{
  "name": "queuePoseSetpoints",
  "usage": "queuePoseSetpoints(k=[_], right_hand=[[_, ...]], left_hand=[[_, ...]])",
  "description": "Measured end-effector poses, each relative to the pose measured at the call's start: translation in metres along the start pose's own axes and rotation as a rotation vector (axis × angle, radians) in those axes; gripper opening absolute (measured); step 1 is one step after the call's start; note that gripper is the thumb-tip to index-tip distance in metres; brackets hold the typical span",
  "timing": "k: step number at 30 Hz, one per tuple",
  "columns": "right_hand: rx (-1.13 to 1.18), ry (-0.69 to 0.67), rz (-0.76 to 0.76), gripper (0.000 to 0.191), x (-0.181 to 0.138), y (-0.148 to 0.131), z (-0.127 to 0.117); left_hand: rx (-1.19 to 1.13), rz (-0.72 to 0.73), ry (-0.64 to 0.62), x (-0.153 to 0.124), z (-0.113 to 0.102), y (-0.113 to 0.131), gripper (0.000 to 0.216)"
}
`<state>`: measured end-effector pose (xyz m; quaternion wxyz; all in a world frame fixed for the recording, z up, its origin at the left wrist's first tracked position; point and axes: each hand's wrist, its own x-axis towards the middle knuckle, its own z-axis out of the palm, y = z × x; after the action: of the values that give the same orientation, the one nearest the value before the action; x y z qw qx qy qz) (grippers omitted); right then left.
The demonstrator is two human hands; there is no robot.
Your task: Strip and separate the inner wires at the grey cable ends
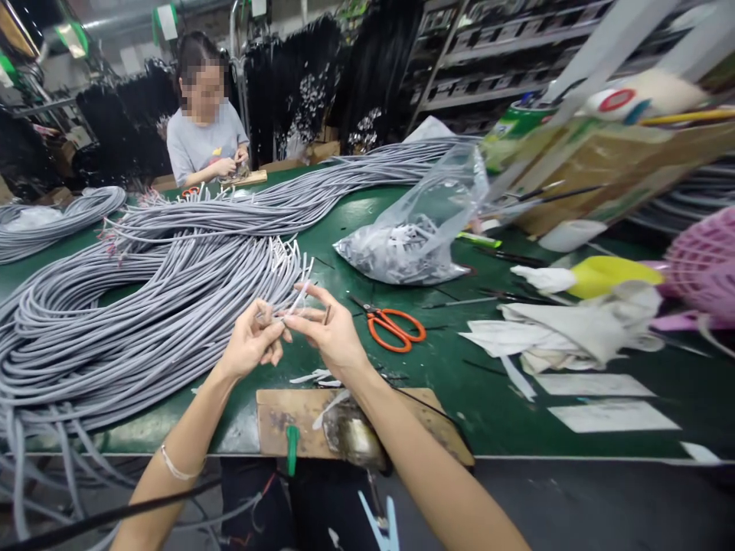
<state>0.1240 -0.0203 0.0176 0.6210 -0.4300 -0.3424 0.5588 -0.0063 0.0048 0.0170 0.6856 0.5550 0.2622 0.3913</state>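
Nearest me, a wooden board (281, 413) lies at the edge of the table (505, 417). Beyond it, my left hand (256, 340) and right hand (330, 329) come together, fingertips pinched on a thin white strip (298, 298) beside the grey cables (155, 325). Scissors (376, 314) lie to the right, a clear bag (402, 249) behind; farther off, a co-worker (200, 153) sits.

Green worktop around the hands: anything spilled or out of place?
Loose white scraps lie on the green worktop just beyond the brown wooden board; a pale strip lies over the board. They look stray, since a clear plastic bag holds small grey-white pieces.
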Motion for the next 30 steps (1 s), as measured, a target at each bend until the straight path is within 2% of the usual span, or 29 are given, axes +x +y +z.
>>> queuePoseSetpoints(k=[4, 7, 13, 22, 24, 28, 30], right_hand=[[-0.061, 0.156, -0.174, 0.052, 0.0, 0.003, 0.0], [-0.109, 0.186, -0.296, 0.044, -0.001, 0.004, -0.001], [-0.129, 0.128, -0.284, 0.037, -0.003, 0.005, -0.005], [-0.076, 0.206, -0.157, 0.042, 0.003, 0.004, -0.007], [-0.099, 0.206, -0.158, 0.041, 0.004, 0.005, -0.007], [-0.177, 0.152, -0.212, 0.036, 0.003, 0.007, -0.008], [-0.219, 0.123, -0.239, 0.034, 0.002, 0.008, -0.008]], left_hand=[[-0.022, -0.011, 0.108, 0.001, 0.009, -0.003, 0.054], [-0.083, 0.012, 0.244, 0.003, 0.014, -0.006, 0.057], [-0.218, 0.079, 0.481, 0.006, 0.012, -0.002, 0.063], [-0.319, 0.109, 0.553, 0.005, 0.003, 0.009, 0.056], [-0.313, 0.077, 0.539, 0.005, 0.001, 0.012, 0.052], [-0.182, -0.062, 0.453, 0.007, -0.001, 0.01, 0.062], [-0.125, -0.08, 0.454, 0.008, 0.0, 0.006, 0.051]])
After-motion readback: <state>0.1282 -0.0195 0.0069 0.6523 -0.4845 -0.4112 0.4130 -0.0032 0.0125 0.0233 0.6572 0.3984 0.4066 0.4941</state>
